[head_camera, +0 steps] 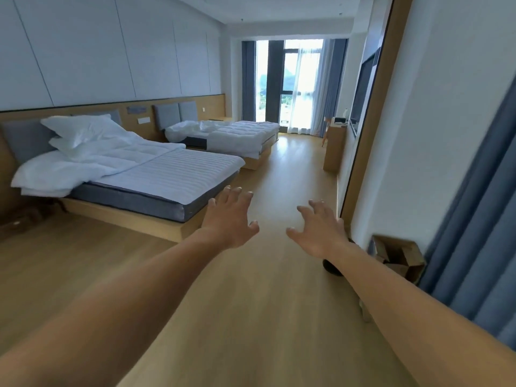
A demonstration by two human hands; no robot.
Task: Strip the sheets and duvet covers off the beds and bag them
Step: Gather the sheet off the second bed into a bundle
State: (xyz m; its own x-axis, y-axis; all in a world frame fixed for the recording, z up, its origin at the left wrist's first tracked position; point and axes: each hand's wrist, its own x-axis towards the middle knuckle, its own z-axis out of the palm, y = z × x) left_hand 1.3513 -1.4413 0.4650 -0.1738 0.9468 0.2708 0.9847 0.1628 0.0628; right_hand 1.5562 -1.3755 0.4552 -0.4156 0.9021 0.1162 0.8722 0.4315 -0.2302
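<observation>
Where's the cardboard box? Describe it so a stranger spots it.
Find the blue curtain at the right edge. At its foot, by the white wall, sits the cardboard box. It is brown and open-topped, unlike the dark round object beside it.

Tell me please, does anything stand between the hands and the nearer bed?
Nothing visible does. The left hand and right hand reach out empty over bare wooden floor toward the nearer bed. The cardboard box sits by the right wall, off that path.
</observation>
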